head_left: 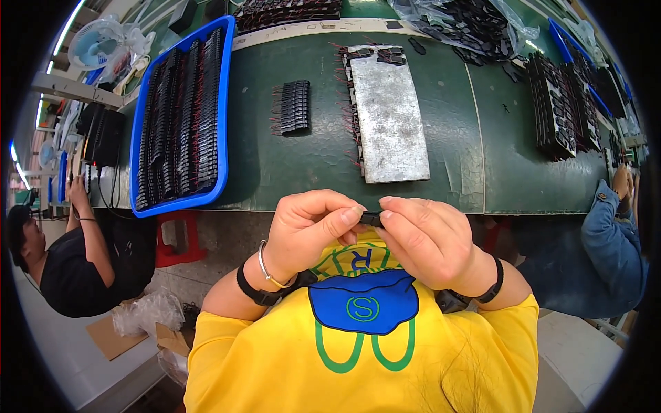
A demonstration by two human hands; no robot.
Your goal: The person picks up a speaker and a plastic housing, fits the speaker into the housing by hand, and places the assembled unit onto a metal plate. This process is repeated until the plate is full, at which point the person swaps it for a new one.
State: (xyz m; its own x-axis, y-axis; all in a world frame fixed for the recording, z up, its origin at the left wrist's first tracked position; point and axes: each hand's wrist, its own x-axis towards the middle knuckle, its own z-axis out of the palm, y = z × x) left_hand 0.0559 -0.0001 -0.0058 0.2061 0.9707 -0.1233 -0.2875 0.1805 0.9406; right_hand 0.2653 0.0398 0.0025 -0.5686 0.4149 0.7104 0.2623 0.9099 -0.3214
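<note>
Close to my chest, just off the table's near edge, a small black plastic piece (371, 219) is pinched between my two hands. My left hand (306, 224) grips one end with thumb and forefinger. On the other end are the fingertips of my right hand (430, 237). The fingers cover much of the piece, so its full shape is hidden. Beyond them on the green table lies a grey metal plate (390, 117), with black parts and thin red wires along its left edge. A short row of black parts with red wires (296, 105) sits left of the plate.
A blue tray (224, 138) packed with rows of black wired parts stands at left. A clear bag of black pieces (475, 27) lies at the back. Stacked parts (551, 103) stand at right. Other people sit on both sides; a red stool (175, 241) is below.
</note>
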